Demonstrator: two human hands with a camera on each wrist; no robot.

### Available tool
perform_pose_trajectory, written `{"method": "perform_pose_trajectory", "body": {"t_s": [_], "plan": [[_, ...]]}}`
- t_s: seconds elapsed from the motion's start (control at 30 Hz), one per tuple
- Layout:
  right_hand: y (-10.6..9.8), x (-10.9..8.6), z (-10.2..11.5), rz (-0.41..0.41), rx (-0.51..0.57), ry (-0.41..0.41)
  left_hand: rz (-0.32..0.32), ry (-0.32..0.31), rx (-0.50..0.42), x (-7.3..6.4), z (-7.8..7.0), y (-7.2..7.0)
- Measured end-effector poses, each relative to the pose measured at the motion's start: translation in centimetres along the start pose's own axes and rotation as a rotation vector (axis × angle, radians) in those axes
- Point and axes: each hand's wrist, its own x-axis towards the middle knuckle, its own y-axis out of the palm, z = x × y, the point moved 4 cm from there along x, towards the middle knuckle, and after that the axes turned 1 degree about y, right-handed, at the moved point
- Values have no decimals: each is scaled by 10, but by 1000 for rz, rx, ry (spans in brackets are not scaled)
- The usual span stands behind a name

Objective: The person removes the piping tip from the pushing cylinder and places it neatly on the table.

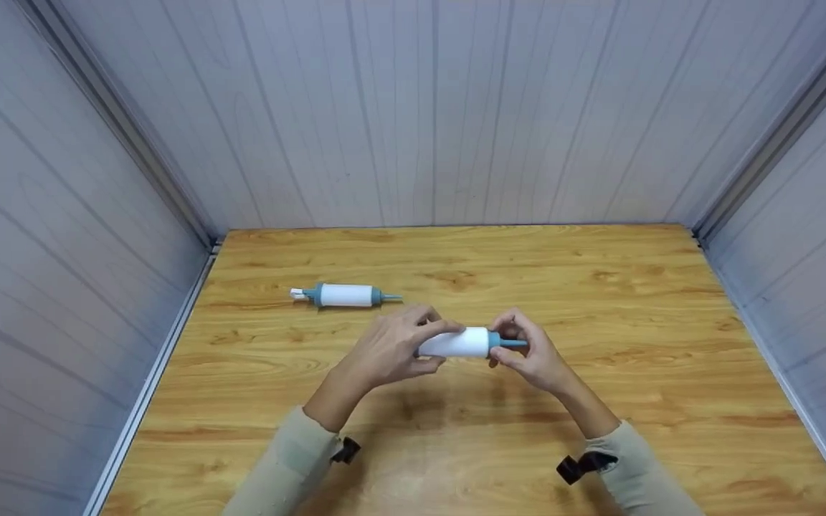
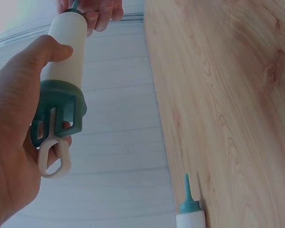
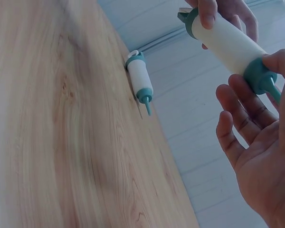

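Note:
A large syringe (image 1: 467, 342) with a white barrel, teal end pieces and a thin teal nozzle is held level between both hands, nozzle toward the right. My left hand (image 1: 388, 349) grips its barrel near the rear, thumb lying along the white surface. In the left wrist view, the slotted teal rear collar (image 2: 57, 90) carries a white plunger ring (image 2: 66, 161), which hangs free. With thumb and fingers, my right hand (image 1: 531, 355) pinches the teal front cap (image 3: 256, 75) at the base of the nozzle. Other right fingers are spread beneath it in the right wrist view.
A second syringe of the same look (image 1: 346, 295) lies on the wooden table (image 1: 642, 315), behind and left of the hands, its nozzle pointing right. Pale panelled walls (image 1: 413, 115) enclose the table at the back and both sides.

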Motion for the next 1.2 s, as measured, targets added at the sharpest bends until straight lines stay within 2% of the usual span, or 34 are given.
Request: {"method": "perform_pose_trajectory", "body": {"t_s": [0.2,0.37,0.7,1.2], "plan": [[5,-1,3,5,52,-22,-38,31,79,1,-6,-2],[6,-2,7,-14,49,-34,-51,39,102,0,-9,-2],[5,-2,12,-8,41,-22,-36,28,92,0,-11,-5],[2,2,15,13,6,-59,-37,16,66,1,-10,-6]]}}
